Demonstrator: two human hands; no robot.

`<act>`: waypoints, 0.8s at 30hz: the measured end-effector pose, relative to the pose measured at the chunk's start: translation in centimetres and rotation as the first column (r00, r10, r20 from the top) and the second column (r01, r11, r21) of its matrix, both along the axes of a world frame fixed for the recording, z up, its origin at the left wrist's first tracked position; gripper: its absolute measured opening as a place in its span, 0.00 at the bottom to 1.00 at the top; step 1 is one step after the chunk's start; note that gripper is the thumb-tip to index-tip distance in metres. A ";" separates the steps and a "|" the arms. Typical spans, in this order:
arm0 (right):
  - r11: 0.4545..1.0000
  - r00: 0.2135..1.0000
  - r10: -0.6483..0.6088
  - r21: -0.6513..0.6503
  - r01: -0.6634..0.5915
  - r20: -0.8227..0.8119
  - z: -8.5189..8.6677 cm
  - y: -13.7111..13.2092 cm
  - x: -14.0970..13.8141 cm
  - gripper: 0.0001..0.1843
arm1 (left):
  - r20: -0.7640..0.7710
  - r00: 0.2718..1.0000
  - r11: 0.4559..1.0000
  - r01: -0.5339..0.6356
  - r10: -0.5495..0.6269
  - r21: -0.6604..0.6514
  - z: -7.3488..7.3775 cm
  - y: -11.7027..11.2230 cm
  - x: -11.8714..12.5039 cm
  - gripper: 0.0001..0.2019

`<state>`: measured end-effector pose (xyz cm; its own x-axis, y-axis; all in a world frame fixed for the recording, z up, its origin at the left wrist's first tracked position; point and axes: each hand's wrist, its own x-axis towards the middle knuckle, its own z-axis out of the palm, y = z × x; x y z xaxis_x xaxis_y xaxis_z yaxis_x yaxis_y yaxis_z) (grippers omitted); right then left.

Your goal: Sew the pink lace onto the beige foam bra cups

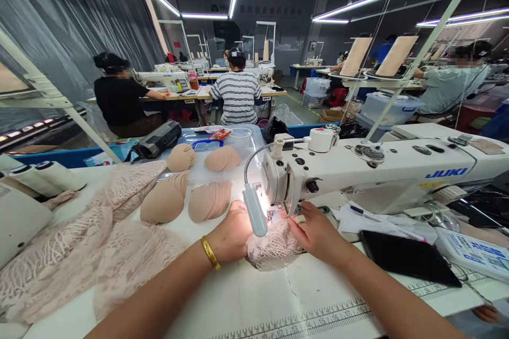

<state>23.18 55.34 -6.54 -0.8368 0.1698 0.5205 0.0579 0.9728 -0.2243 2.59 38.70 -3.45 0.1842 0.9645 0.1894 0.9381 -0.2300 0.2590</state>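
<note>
A small piece of pale pink lace fabric [275, 248] lies under the head of a white sewing machine [377, 169]. My left hand [233, 232], with a gold bangle at the wrist, is curled at the lace's left edge; the lamp hides part of its fingers. On the other side, my right hand [318, 230] pinches the lace's right edge close to the needle area. A grey lamp [255, 211] on a bendable neck lights the spot between the hands and covers part of it. Stacks of beige oval pads [210, 202] lie left of the machine.
Larger lace pieces [131, 254] spread over the table's left side. At right are a black phone [409, 258], a pen [363, 213] and a white-and-blue box [475, 254]. A ruler strip [294, 323] runs along the front edge. Several people work at machines beyond.
</note>
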 end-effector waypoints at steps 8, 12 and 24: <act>0.983 0.982 0.184 0.027 -0.183 -0.033 0.8 -2.3 0.7 0.16 | -0.057 0.998 0.998 -0.026 0.023 -0.055 0.5 -1.1 0.4 0.05; 0.955 0.955 0.298 -0.010 -0.298 -0.008 0.0 -4.0 -0.2 0.17 | -0.154 0.977 0.986 -0.158 0.148 -0.056 1.0 -1.7 1.3 0.10; 0.987 0.996 0.044 0.154 -0.057 0.081 -0.1 -0.5 0.0 0.19 | -0.074 0.991 0.943 -0.125 0.108 -0.307 3.9 -3.0 2.5 0.31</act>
<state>23.22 54.82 -6.62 -0.8809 0.0483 0.4708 0.0190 0.9976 -0.0667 5.11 35.72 0.46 0.0688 0.9891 -0.1303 0.9683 -0.0347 0.2474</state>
